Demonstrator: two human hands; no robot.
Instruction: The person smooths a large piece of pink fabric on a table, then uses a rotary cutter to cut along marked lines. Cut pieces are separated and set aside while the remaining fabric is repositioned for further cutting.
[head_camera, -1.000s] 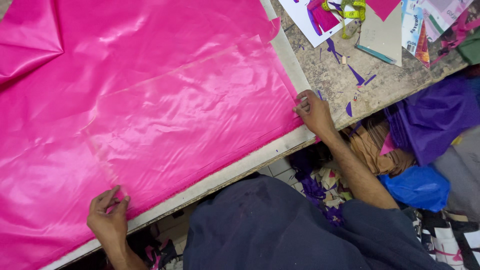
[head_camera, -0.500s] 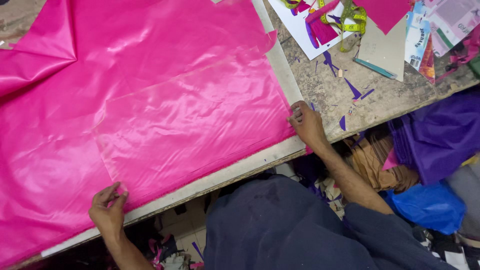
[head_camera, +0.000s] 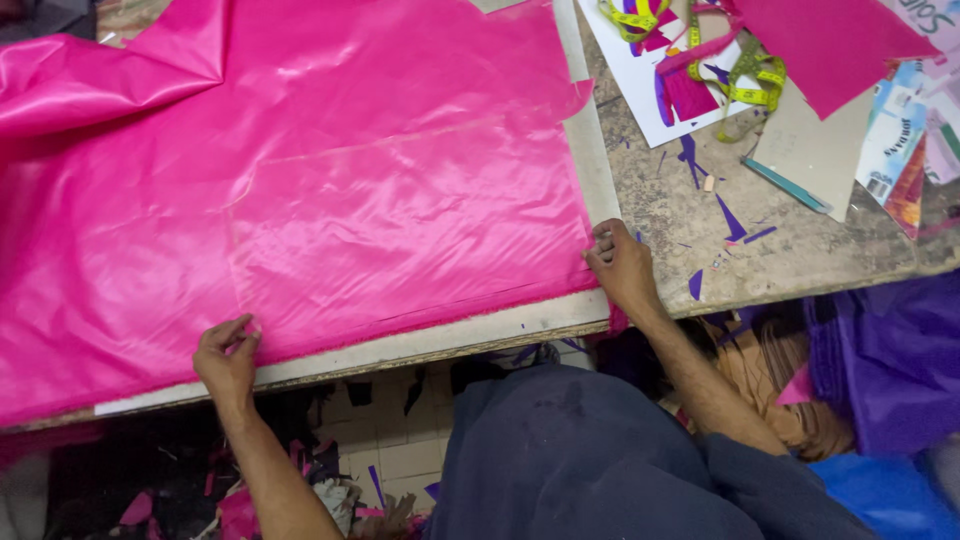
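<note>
A large sheet of shiny pink fabric lies spread over a pale board on the worktable. My left hand pinches the fabric's near edge at the lower left. My right hand grips the fabric's lower right corner, next to the board's right strip. Between my hands the cloth lies flat with faint fold lines; at the upper left it bunches into a fold.
To the right, the grey tabletop holds purple fabric scraps, a yellow-green measuring tape, papers, a pink fabric piece and printed cards. Below the table edge lie purple cloth, a blue bag and scraps on a tiled floor.
The view has shifted, so the fabric sits lower and further right in frame. Both hands keep their hold on the near edge, which looks drawn slightly flatter.
</note>
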